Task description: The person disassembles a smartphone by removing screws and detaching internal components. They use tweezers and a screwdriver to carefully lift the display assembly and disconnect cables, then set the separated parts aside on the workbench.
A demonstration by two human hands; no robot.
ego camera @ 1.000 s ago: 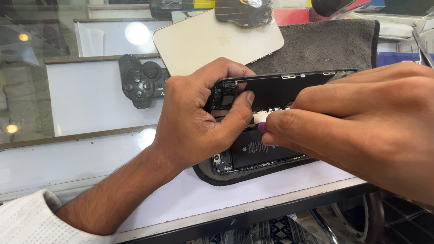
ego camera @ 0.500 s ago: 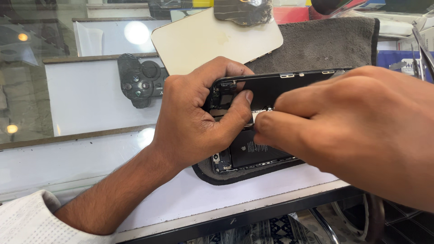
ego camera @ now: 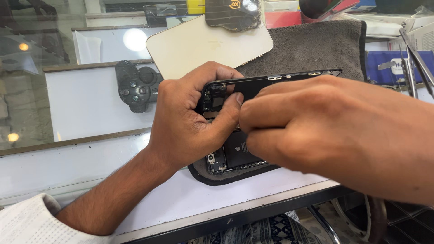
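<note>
The left hand point(ego camera: 192, 119) is gripping the top end of an opened black phone point(ego camera: 271, 81), which is lying on a dark mat point(ego camera: 203, 174) on the white surface point(ego camera: 90, 104). The right hand point(ego camera: 334, 131) is pinching closed over the phone's middle; what its fingertips are holding is hidden.

Phone: your opened phone point(ego camera: 235, 156) lies on a small pad point(ego camera: 217, 176) at the near edge of the counter point(ego camera: 90, 162).
Hands: your left hand point(ego camera: 190, 122) is left of your right hand point(ego camera: 316, 131), both over the phone.
Controller: the game controller point(ego camera: 135, 86) lies far left of your left hand.
Panel: the flat panel point(ego camera: 203, 45) lies behind your hands, with the cloth point(ego camera: 312, 49) to its right.
Tweezers: the tweezers point(ego camera: 416, 63) stand at the far right.
</note>
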